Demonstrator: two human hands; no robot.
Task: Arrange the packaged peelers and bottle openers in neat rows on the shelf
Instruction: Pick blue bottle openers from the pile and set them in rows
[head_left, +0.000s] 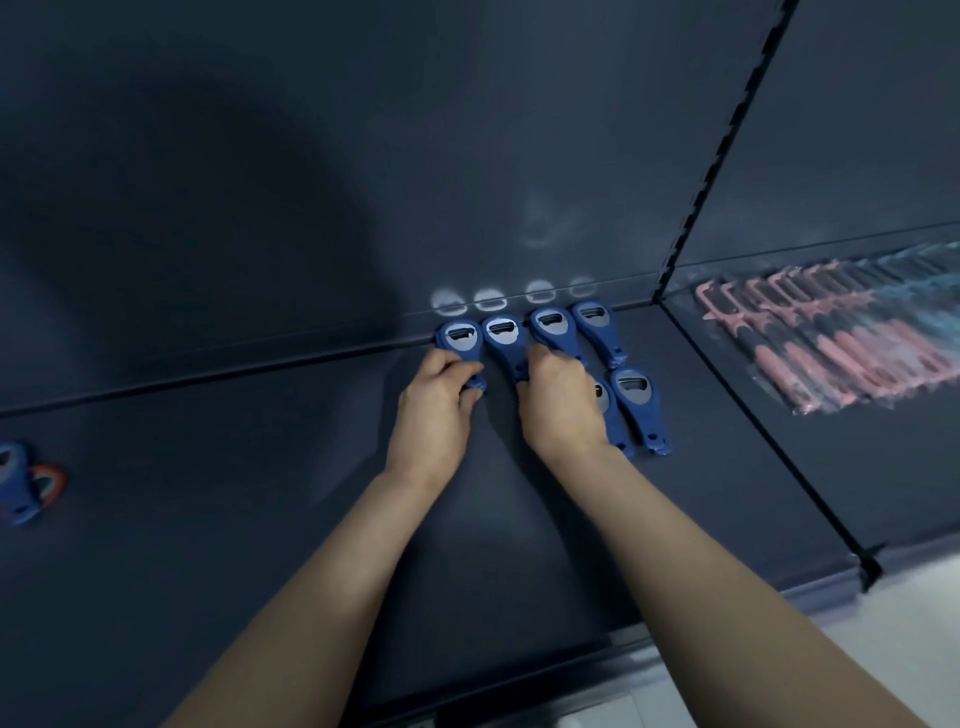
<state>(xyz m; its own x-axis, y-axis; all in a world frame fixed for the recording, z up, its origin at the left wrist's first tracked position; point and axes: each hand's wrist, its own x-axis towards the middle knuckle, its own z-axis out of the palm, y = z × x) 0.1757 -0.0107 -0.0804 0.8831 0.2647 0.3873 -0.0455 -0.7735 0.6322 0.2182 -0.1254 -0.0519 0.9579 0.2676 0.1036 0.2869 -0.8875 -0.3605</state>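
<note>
1. Dark shelf (208, 519): packaged peelers (831, 343) at 3 o'clock, bottle openers (595, 325) rowed along the back wall at 12 o'clock.
2. Left hand (436, 400), fingers curled round leftmost opener (457, 338): nudge parallel.
3. Right hand (558, 400), fingers curled on neighbour (501, 332): level heads, close gaps.

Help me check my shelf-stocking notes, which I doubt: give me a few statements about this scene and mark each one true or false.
1. Four blue bottle openers lie in the back row, heads towards the back panel. True.
2. The left hand grips the leftmost opener of that row. True.
3. The pink peelers share the openers' shelf section. False: they lie on the neighbouring section to the right, past the slotted upright.
4. The second row already holds four openers. False: only two show, the second-row opener in plain view and another partly under the right hand.
</note>
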